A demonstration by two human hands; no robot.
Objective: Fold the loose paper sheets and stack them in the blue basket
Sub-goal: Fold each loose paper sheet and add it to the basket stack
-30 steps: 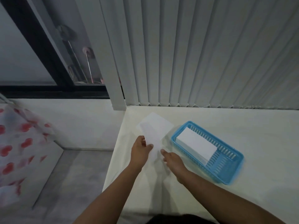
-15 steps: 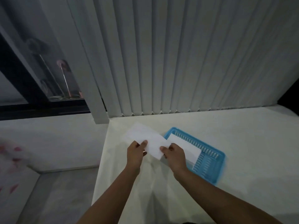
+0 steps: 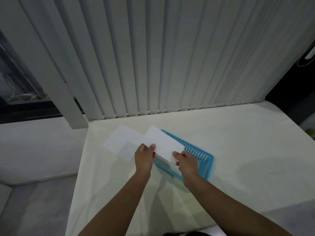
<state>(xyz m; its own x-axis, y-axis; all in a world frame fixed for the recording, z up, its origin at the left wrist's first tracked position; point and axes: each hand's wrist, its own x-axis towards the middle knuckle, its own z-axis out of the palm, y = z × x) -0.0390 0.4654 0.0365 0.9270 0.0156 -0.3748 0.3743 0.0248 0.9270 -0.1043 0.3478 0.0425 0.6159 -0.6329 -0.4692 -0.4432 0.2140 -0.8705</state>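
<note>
A folded white paper sheet (image 3: 162, 143) hangs above the blue basket (image 3: 202, 159), covering most of its left half. My left hand (image 3: 144, 155) pinches the sheet's near left corner and my right hand (image 3: 185, 160) pinches its near right corner. The blue slotted basket lies slanted on the white table; its contents are hidden under the held sheet. Loose white paper sheets (image 3: 122, 142) lie flat on the table just left of the basket, beyond my left hand.
The white table (image 3: 238, 150) ends in a left edge (image 3: 80, 167) with a drop to a grey floor (image 3: 34, 201). Vertical blinds (image 3: 153, 57) hang along the table's far edge. A dark window (image 3: 17, 86) is at the far left.
Both hands have carried the folded sheet to the right, from over the loose sheets to above the basket. The camera view has also swung right and upward.
</note>
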